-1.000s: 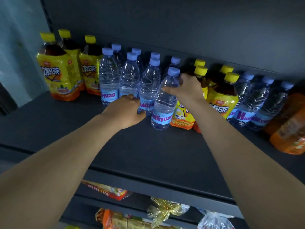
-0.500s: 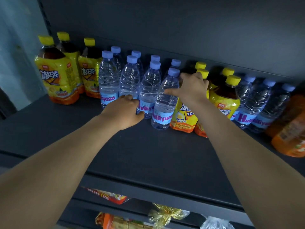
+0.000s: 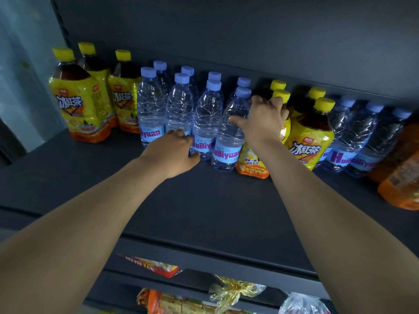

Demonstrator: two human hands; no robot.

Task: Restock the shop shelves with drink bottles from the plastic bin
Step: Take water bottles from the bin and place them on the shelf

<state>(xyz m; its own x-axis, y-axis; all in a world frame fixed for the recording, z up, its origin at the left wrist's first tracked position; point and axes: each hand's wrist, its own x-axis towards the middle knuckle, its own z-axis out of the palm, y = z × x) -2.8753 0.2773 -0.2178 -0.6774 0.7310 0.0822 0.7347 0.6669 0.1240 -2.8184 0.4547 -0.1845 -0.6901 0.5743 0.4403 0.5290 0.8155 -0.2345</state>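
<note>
Nearing a full row on the dark shelf [image 3: 204, 200], plastic bin not showing.
Lining up water bottles [image 3: 149, 105] between tea bottles [image 3: 79, 98]: left hand [image 3: 172, 152] gripping one water bottle [image 3: 179, 109] at its label, right hand [image 3: 263, 120] spanning the end water bottle [image 3: 226, 141], grip unclear; near shelf space remaining.

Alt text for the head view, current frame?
Two bare hands reach onto a dark shelf of bottles: the right hand holds the nearest water bottle by its shoulder, the left hand wraps the base of a second water bottle. Yellow-capped iced tea bottles flank the water; snack packs lie on the shelf below.
</note>
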